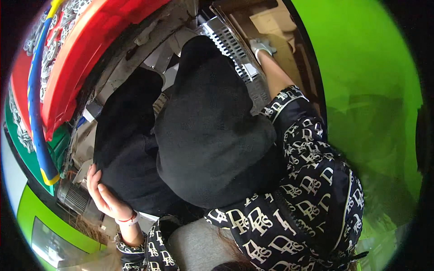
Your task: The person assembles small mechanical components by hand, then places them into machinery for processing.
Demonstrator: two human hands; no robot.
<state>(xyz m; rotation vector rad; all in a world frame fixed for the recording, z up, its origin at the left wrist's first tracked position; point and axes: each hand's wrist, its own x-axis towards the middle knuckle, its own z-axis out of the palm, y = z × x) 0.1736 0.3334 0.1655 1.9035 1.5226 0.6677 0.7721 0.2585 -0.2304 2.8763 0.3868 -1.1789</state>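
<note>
My left hand [106, 196], bare and with a band at the wrist, lies against the side of my left leg [131, 149] in black trousers. Its fingers are stretched out, and nothing shows in them. My right arm reaches far forward past my right leg [212, 126]. At its end my right hand [262, 46] seems to wear a whitish glove. It is over a brown box [235, 18] with tan cardboard [273, 27] in it. The right hand is small, and its fingers cannot be made out clearly. A perforated metal strip [221, 38] runs beside the box.
A bright green panel [361, 58] stands at my right. On the left are a red bin [81, 58] with many grey parts [54, 49], a blue and yellow bar [36, 104], a green bin [56, 151] and a ribbed motor [74, 198].
</note>
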